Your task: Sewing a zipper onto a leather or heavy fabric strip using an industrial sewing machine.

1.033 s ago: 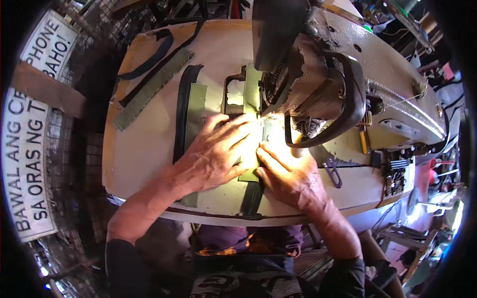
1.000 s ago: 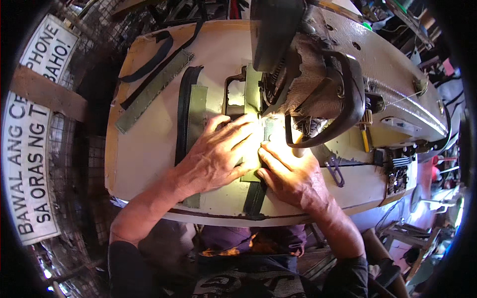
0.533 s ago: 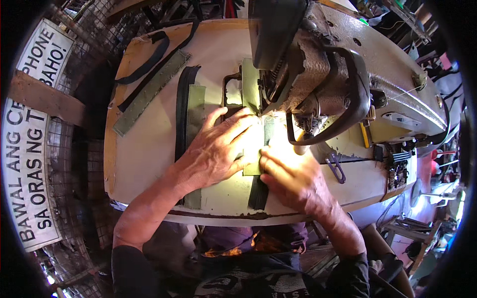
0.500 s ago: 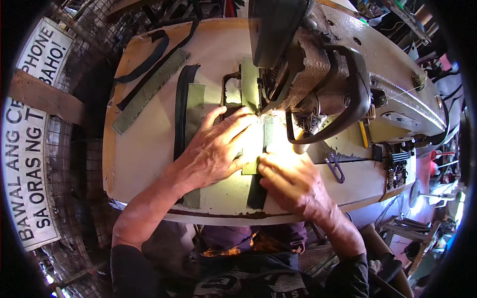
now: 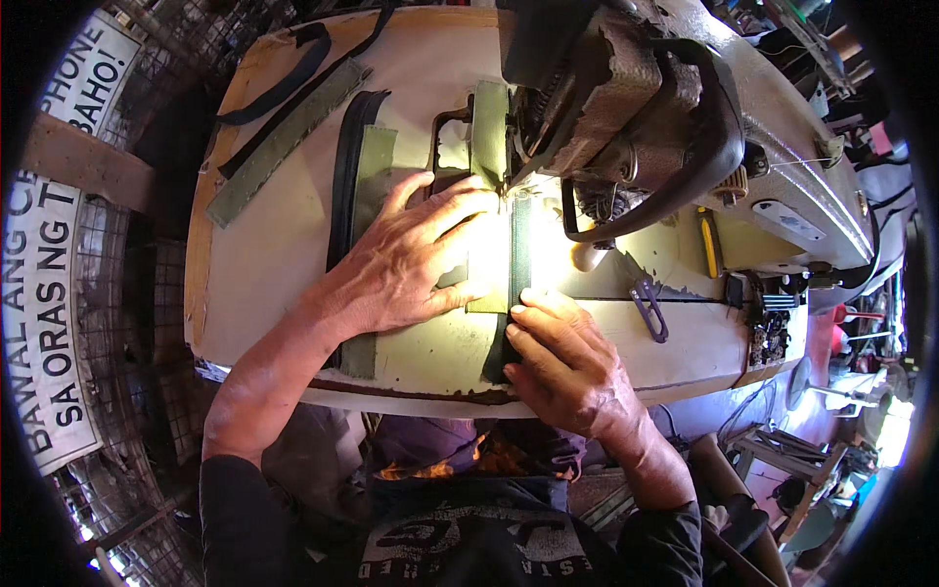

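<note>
My left hand (image 5: 416, 256) lies with fingers spread on a green fabric strip (image 5: 489, 122) beside the sewing machine's needle area. Its fingertips press near the lit spot, and its thumb rests on the strip's lower part. Alongside the green strip runs a black strip (image 5: 521, 245) that looks like zipper tape. My right hand (image 5: 572, 362) holds that black strip near its lower end, fingers bent together over it and thumb at its edge. The sewing machine (image 5: 611, 93) stands above and to the right; its dark parts hide the needle.
More green strips (image 5: 284, 147) and black strips (image 5: 352, 181) lie on the left of the white tabletop (image 5: 264, 284). Right of the needle area are a purple clip-like tool (image 5: 649, 311) and a yellow-and-black cutter (image 5: 709, 243). A wire mesh with signs (image 5: 73, 323) stands at far left.
The whole view has shifted, so the table sits higher in the picture. My right fingers have moved from the green strip's lower edge onto the black strip. My left hand stays on the green strip.
</note>
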`<state>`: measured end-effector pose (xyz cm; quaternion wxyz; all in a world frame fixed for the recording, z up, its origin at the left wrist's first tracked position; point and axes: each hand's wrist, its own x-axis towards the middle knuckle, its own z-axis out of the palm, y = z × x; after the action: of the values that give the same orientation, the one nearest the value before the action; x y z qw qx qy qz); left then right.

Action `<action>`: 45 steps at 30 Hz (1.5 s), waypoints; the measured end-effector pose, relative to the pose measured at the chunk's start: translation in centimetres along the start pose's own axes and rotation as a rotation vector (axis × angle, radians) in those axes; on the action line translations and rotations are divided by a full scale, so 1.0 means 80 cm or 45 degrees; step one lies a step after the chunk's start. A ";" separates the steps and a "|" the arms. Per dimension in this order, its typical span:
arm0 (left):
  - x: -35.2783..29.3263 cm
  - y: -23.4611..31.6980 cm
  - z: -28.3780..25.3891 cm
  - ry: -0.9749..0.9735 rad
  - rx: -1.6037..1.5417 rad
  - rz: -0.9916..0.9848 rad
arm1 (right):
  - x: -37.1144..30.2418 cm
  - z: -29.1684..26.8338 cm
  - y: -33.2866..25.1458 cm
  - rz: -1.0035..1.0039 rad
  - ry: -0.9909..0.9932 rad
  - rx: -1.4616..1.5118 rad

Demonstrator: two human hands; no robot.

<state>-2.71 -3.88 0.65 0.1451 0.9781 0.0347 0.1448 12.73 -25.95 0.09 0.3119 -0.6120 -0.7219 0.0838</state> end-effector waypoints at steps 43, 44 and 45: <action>-0.013 0.013 0.000 0.006 -0.076 0.205 | 0.000 -0.007 -0.001 0.001 -0.103 -0.035; -0.013 0.013 0.001 0.001 -0.080 0.207 | 0.000 -0.008 -0.001 -0.024 -0.113 -0.045; -0.013 0.013 0.001 0.003 -0.079 0.208 | 0.001 -0.008 -0.001 -0.038 -0.142 -0.057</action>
<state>-3.68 -4.98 0.60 0.1631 0.9726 -0.0495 0.1582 13.05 -26.08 0.67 0.2587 -0.6023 -0.7489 0.0969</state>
